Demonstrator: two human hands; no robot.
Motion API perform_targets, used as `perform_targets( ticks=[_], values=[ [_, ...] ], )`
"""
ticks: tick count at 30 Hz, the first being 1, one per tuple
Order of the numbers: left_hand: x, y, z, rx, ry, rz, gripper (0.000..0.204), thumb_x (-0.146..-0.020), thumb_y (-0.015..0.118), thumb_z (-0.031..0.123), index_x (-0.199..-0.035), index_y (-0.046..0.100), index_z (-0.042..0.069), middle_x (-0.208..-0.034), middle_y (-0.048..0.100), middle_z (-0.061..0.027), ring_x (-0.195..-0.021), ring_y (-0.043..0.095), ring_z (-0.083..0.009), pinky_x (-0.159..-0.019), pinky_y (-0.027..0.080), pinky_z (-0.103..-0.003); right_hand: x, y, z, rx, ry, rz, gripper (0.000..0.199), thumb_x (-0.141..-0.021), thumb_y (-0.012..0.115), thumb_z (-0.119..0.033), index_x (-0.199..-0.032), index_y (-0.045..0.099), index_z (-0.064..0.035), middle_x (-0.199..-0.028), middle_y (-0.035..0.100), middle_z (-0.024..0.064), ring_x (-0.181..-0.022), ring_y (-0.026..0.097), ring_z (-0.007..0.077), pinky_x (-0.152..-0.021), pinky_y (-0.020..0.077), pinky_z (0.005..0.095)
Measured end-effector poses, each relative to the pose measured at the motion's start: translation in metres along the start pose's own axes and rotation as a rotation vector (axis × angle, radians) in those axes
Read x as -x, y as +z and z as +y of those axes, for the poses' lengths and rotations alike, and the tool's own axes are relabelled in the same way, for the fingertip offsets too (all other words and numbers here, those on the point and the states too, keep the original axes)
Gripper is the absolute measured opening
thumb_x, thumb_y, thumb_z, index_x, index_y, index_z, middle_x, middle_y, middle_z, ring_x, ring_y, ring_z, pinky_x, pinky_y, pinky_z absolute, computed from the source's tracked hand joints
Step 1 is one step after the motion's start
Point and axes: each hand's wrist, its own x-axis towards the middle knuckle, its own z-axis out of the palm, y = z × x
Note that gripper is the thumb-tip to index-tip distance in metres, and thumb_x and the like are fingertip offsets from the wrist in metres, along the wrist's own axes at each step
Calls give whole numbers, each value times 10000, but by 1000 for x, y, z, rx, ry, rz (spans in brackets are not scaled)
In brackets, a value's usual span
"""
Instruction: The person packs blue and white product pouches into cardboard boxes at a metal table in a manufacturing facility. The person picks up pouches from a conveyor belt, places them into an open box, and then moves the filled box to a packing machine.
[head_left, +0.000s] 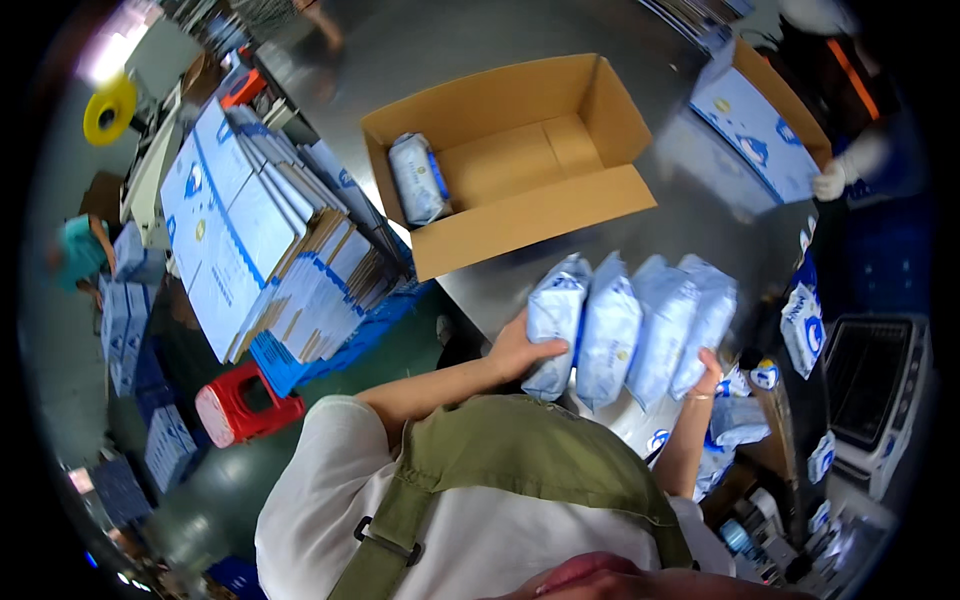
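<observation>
A row of several plump, pale blue soft packs (608,335) stands side by side in front of my chest. My left hand (519,350) presses the row's left end, its thumb lying across the outermost pack. At the other end my right hand (706,375) grips the last pack's lower edge, most of its fingers hidden. Beyond the row, an open brown cardboard box (535,222) rests on the metal table (480,290), flaps spread outward. One similar pack (416,180) with a darker blue edge lies inside, against the box's left wall.
Flattened printed cartons (232,230) are stacked on a blue crate (325,355) at left, near a red stool (245,405). Loose packs (740,420) lie at right beside a grey machine (868,390). Far right, a gloved co-worker's hand (835,180) touches another carton (755,130).
</observation>
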Motion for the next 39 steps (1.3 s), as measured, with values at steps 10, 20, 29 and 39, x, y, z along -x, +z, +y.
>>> perform_targets(
  ticks=[10, 20, 29, 39],
  values=[
    [-74, -90, 141, 186, 903, 290, 703, -743, 728, 374, -1272, 417, 32, -1136, 567, -147, -1032, 557, -269, -926, 416, -366, -72, 228, -124, 235, -838, -321, 724, -671, 639, -168, -1315, 370, 25, -1183, 528, 172, -1082, 530, 282, -943, 427, 412],
    [-61, -141, 109, -802, 217, 400, 691, -684, 705, 472, -1152, 529, -4, -1090, 544, -222, -1068, 494, -380, -945, 382, -465, -286, 356, -51, 1686, -780, -44, 597, -752, 673, -297, -1253, 506, -17, -1261, 524, 200, -1182, 493, 298, -986, 386, 378],
    [-100, -170, 31, -1445, 327, 316, 173, -719, 581, 203, -796, 676, 82, -898, 649, -73, -793, 594, -261, -852, 394, -478, -374, 284, -23, 1230, 309, -468, 376, -866, 532, -254, -1137, 542, 6, -1060, 597, 137, -1007, 570, 268, -837, 490, 419],
    [-1, -243, 80, -1094, 663, 602, 306, -667, 631, 127, -953, 621, 17, -1228, 479, -221, -1175, 418, -369, -1029, 282, -493, -85, 242, 138, 786, 462, -224, 352, -859, 491, -189, -1143, 521, 18, -1078, 583, 140, -989, 578, 278, -839, 491, 415]
  ],
)
